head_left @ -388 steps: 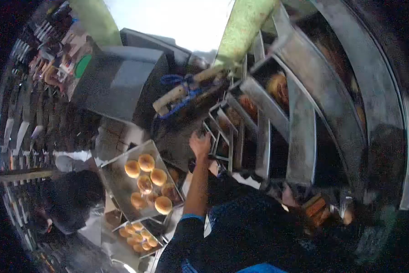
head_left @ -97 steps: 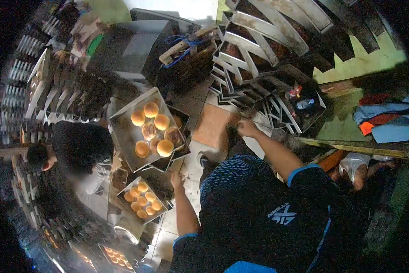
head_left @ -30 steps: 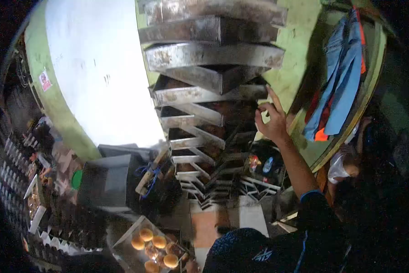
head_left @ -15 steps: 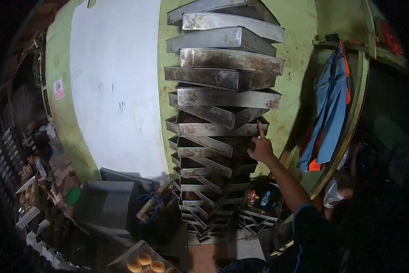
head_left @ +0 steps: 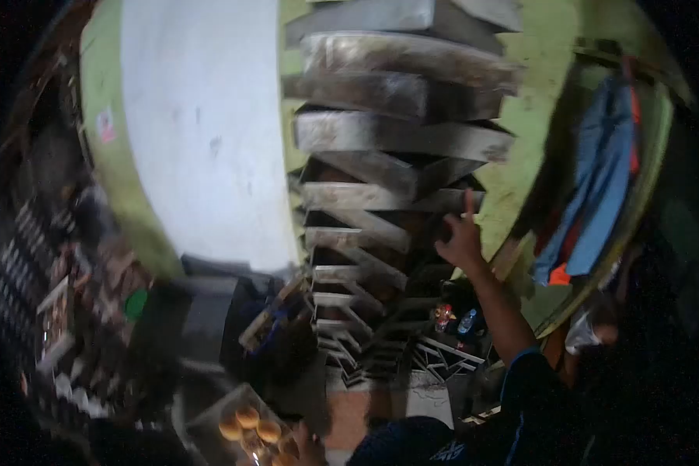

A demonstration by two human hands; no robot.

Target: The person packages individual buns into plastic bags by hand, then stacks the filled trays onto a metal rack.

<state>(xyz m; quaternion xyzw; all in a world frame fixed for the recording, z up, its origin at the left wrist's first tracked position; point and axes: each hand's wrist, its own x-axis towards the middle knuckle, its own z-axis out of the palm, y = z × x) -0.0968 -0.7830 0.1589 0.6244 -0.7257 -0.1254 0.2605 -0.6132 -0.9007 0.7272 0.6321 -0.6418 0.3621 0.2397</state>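
One right hand [head_left: 460, 242] at stack of metal trays [head_left: 396, 140], index finger up, grip loose, empty, left hand [head_left: 309, 446] beside bun tray [head_left: 206, 421], grip unclear

The stack of trays [head_left: 380, 140] is tall and of worn grey metal, each tray laid askew on the one below so its corners jut out. It stands upright against a green wall [head_left: 551, 101], blurred, with the right hand [head_left: 460, 242] at its right edge, mid-height.
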